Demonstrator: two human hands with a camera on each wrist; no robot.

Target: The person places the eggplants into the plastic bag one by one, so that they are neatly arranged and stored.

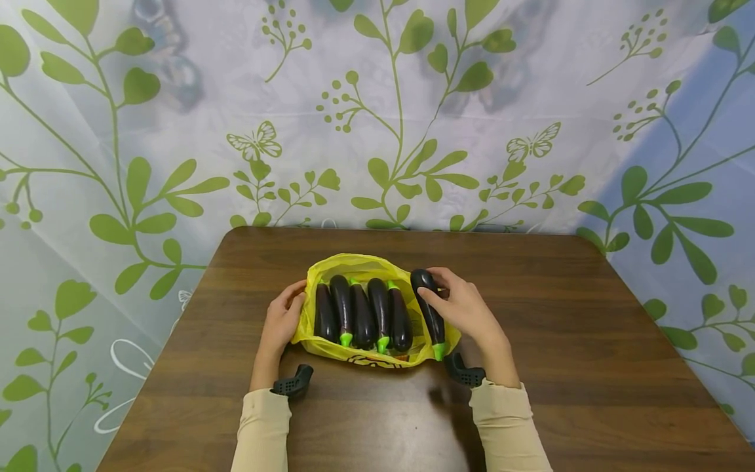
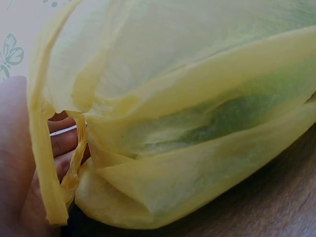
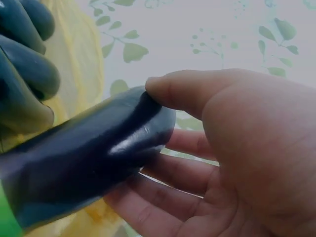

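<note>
A yellow plastic bag (image 1: 330, 263) lies wide open on the table, with several dark purple eggplants (image 1: 364, 321) side by side inside, some with bright green stem ends toward me. At its left rim, my left hand (image 1: 282, 321) holds the plastic; in the left wrist view, fingers (image 2: 64, 143) show through the loop of a bag handle (image 2: 47, 173). My right hand (image 1: 468, 311) grips another eggplant (image 1: 433, 321) between thumb and fingers near its rounded end, over the bag's right side. Its green stem end (image 3: 6, 215) points toward me.
The brown wooden table (image 1: 566, 314) extends around the bag on all sides. Behind it hangs a pale cloth (image 1: 295, 98) printed with green leaves and butterflies. A black wrist mount (image 1: 293, 381) sits at my left wrist, a similar black mount (image 1: 466, 372) at my right.
</note>
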